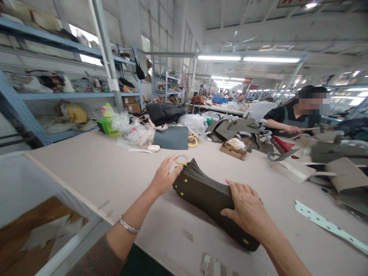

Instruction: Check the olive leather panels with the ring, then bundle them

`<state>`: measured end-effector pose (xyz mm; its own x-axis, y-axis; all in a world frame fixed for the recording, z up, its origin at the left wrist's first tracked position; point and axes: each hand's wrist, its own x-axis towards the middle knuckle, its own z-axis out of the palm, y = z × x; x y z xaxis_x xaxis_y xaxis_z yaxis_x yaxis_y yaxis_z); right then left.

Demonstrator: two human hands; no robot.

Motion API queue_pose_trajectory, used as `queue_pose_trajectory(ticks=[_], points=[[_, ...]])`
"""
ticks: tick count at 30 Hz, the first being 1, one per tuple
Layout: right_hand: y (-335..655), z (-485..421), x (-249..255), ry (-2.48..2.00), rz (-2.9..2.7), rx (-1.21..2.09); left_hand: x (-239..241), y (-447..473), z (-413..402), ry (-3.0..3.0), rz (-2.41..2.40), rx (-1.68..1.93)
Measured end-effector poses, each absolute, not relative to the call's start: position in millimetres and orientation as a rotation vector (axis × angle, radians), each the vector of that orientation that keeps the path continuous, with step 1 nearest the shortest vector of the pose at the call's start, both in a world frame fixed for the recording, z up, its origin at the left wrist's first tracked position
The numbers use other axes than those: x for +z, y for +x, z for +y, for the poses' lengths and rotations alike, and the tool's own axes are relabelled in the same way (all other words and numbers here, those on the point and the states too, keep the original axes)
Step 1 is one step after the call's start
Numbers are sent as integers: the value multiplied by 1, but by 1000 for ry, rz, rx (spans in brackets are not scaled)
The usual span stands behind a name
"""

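A thick stack of dark brown, rounded-corner panels (201, 195) stands on its long edge on the table in front of me. Small yellow marks dot the near panel, and the upper edges fan apart toward the left end. My left hand (166, 174) presses against that left end, its thumb at the top corner and its fingers partly behind. Around the right part of the stack, my right hand (245, 207) is closed, with the thumb on the near face and fingers over the top edge. Just behind the stack lies a yellow tape roll (181, 160).
A second yellow tape roll (193, 142) lies by a dark grey sheet (171, 138). A cardboard box (235, 148) holds small gold-coloured parts. Bag pieces (301, 165) pile up at right, near a co-worker (299, 111). A pale green perforated strip (330, 226) lies at the right.
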<state>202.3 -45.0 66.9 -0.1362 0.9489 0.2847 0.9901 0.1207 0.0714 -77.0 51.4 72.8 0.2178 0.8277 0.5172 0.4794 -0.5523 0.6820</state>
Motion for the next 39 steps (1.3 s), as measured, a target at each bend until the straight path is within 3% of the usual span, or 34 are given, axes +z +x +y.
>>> queue_pose_trajectory(ticks=[4,18,24,28,39], points=[[202,-45,66,-1925,-2223,-348,47,-97,52,1673,1272,1141],[197,-51,70,-1915,-2206,-393,7,-64,21,1661,1147,1237],[197,-50,69,-1935,-2192,-373,5,-66,12,1937,1355,1491],[199,-49,66,-1906,-2185,-392,5,-63,7,2054,1435,1442],[199,-49,64,-1888,-2183,-389,12,-55,22,1669,1361,1211]])
